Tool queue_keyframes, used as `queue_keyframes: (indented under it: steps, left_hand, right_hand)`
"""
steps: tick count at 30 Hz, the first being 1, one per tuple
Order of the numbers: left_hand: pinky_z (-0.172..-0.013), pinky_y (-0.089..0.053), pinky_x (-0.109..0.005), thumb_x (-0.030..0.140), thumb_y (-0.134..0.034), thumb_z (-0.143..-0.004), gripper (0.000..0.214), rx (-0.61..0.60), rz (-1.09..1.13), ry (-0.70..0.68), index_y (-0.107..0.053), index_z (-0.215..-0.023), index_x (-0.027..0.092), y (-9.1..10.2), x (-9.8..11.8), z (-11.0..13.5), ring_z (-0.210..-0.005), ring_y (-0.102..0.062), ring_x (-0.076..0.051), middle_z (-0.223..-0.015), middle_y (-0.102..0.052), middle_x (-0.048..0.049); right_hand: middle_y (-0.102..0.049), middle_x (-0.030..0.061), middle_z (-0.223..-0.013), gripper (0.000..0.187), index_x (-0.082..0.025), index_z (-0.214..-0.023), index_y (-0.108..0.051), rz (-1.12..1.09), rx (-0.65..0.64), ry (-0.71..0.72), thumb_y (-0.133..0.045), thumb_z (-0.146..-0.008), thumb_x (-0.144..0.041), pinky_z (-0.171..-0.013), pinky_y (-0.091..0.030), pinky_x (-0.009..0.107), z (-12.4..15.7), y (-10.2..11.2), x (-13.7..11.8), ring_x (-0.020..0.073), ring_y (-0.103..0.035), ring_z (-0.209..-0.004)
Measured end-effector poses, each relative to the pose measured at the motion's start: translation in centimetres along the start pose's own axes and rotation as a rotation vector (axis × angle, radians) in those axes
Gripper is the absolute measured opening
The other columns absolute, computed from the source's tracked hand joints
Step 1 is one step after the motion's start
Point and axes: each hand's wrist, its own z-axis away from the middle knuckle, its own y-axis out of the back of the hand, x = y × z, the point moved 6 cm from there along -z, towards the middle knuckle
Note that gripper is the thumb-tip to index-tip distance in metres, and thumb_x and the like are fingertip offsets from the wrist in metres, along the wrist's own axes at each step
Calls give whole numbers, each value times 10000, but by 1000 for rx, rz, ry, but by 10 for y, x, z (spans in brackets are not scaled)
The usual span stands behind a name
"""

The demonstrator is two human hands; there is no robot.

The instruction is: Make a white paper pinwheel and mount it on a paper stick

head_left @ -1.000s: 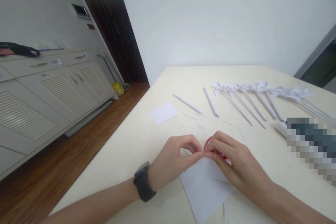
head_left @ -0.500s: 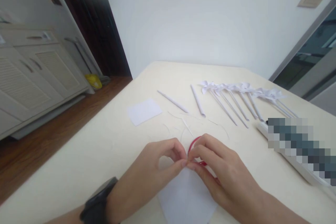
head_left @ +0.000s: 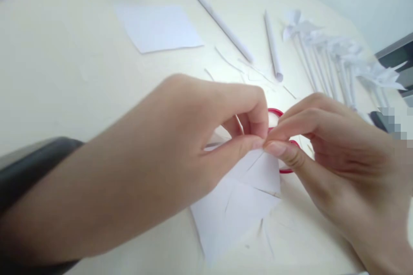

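Note:
A white sheet of paper (head_left: 232,219) with slits cut in it lies beneath my hands, tilted toward me. My left hand (head_left: 196,116) pinches the paper's far edge between thumb and fingers. My right hand (head_left: 345,163) pinches the same spot, its thumb tip touching the left thumb tip. What exactly lies between the fingertips is hidden. Just behind the fingers are the red loops of scissors (head_left: 273,111), partly covered by my right hand and the paper.
Two rolled paper sticks, one on the left (head_left: 226,28) and one on the right (head_left: 273,47), lie beyond my hands. A blank paper square (head_left: 161,30) is at the far left. Several paper pinwheels (head_left: 345,51) line the right side. Thin paper strips (head_left: 229,60) are scattered between.
The view has moved closer and turned, so the hands and paper look larger. Both hands still pinch the paper's edge; more of its cut slits show.

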Motion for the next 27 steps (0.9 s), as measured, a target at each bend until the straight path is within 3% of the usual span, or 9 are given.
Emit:
queue_keyframes:
  steps: [2,4,6,9,18,27]
  left_hand:
    - [-565,-386,-114,185,-546,-729,124,-42,-259,-193,-655,-672,171,-3,14,0,-680,-608,-84,-638,-600,102]
    - [-535,-390,-135,180,-521,-742,146,-37,-382,-269,-647,-667,182,-4,20,-1,-659,-610,-98,-656,-618,91]
    - [-515,-392,-148,180,-511,-744,149,-29,-428,-302,-643,-676,191,-5,23,-1,-650,-611,-106,-655,-629,84]
    - [-537,-418,-173,195,-521,-742,123,0,-477,-334,-629,-683,208,-5,25,0,-634,-610,-110,-628,-626,80]
    - [-576,-423,-198,200,-464,-791,137,-54,-476,-302,-590,-739,201,4,33,4,-730,-607,-115,-728,-644,38]
    - [-586,-422,-229,325,-488,-797,157,-114,-478,-281,-617,-757,245,4,23,1,-733,-597,-129,-767,-646,46]
  right_hand:
    - [-559,-9,-734,97,-247,-721,-602,-27,-18,-12,-592,-791,-181,-541,-440,269,2,-4,3,138,-551,-671]
    - [-555,-1,-747,102,-239,-728,-597,-41,-3,-4,-578,-801,-170,-557,-435,272,3,-6,5,140,-545,-684]
    - [-553,2,-767,100,-233,-744,-596,-31,50,30,-562,-813,-169,-577,-427,266,3,-4,4,136,-541,-698]
    - [-552,4,-780,98,-222,-744,-595,-12,-3,23,-554,-821,-177,-610,-418,260,2,-7,5,130,-539,-712]
    - [-540,1,-798,88,-220,-749,-590,-136,-25,-43,-551,-828,-223,-629,-403,256,-4,-7,6,130,-523,-744]
    - [-525,-3,-779,93,-189,-761,-586,-39,37,42,-536,-826,-146,-614,-387,257,-2,-12,-3,111,-502,-709]
